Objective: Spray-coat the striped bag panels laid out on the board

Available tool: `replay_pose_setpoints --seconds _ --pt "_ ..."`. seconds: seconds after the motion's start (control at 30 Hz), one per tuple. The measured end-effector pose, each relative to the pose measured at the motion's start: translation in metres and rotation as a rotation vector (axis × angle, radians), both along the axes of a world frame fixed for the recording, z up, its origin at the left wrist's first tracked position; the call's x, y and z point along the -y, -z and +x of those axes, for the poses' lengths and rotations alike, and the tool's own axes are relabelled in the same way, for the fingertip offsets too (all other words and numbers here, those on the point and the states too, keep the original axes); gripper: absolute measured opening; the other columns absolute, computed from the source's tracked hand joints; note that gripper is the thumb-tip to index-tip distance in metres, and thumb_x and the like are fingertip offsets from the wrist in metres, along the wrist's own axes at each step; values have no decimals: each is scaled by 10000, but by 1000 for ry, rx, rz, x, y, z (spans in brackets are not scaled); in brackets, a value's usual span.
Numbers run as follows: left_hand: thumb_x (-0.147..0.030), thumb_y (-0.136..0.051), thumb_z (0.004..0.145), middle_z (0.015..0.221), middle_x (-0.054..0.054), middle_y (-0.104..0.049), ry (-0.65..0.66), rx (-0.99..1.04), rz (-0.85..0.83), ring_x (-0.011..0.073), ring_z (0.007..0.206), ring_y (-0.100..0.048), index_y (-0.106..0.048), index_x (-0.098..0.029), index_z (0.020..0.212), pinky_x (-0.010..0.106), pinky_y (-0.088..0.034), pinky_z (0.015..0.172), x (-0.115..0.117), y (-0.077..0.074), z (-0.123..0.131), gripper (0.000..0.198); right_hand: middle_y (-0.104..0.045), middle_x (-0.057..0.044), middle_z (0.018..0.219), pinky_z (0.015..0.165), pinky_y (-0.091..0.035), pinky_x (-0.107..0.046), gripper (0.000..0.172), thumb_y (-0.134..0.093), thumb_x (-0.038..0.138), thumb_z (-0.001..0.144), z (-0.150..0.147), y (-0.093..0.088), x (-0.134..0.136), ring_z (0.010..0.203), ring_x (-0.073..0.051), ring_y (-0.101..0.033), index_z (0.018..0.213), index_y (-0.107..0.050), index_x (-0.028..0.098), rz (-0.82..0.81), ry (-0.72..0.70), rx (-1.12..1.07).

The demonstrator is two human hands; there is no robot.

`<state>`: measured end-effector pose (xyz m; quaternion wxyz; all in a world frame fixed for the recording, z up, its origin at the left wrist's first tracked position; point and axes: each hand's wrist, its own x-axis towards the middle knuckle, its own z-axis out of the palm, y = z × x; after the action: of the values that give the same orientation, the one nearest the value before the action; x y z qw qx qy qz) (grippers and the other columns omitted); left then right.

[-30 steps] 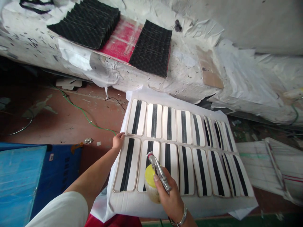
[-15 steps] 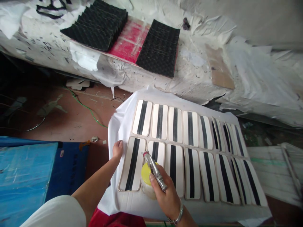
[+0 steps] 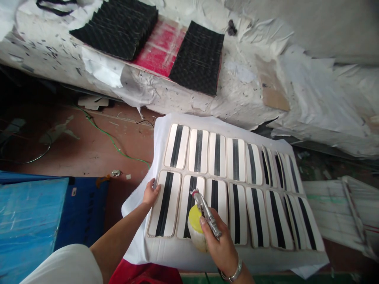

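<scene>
Left hand (image 3: pixel 151 193) shifted onto lower-left striped panel (image 3: pixel 164 207) edge, grip apart; right hand (image 3: pixel 220 246) grip clamped on airbrush (image 3: pixel 207 213) above next panel (image 3: pixel 182 209).

My right hand (image 3: pixel 220 248) hides the spray gun (image 3: pixel 207 213) at its grip; the far black foam stack (image 3: pixel 118 23) is cut off at the top.

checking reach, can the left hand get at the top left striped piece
Probably yes: the left hand rests on the bottom left piece, right beside the top left piece, with nothing between; the spray gun is off to the side.
</scene>
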<state>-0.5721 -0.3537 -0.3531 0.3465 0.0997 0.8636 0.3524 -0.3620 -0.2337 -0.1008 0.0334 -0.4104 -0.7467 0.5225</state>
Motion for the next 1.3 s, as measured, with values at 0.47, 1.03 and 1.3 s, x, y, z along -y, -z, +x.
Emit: replay_pose_setpoints --seconds 0.47,1.03,1.3 --pt "-328 -451 898 1354 168 -513 103 85 -199 197 1248 -498 -276 -69 1428 251 -368 1015 -11 -17 -3 615 -607 -54 955 772 -473 -215 246 -445 343 940 -28 -3 -30 855 -137 -586 1083 -553 175 135 97 -156" --pt "-278 -422 890 1376 138 -497 180 106 -251 206 1273 -465 -259 -76 1437 245 -334 1041 -3 -11 5 605 -549 -14 811 753 -459 -209 180 -457 332 935 -45 9 -50 704 -109 -515 1001 -542 188 194 81 -183" --pt "-297 -420 895 1385 122 -492 219 133 -264 188 1294 -442 -262 -98 1433 244 -315 1052 -1 -9 4 595 -545 -18 781 695 -452 -212 240 -401 391 948 -32 -1 -26 705 -125 -539 988 -529 192 58 -36 -10"
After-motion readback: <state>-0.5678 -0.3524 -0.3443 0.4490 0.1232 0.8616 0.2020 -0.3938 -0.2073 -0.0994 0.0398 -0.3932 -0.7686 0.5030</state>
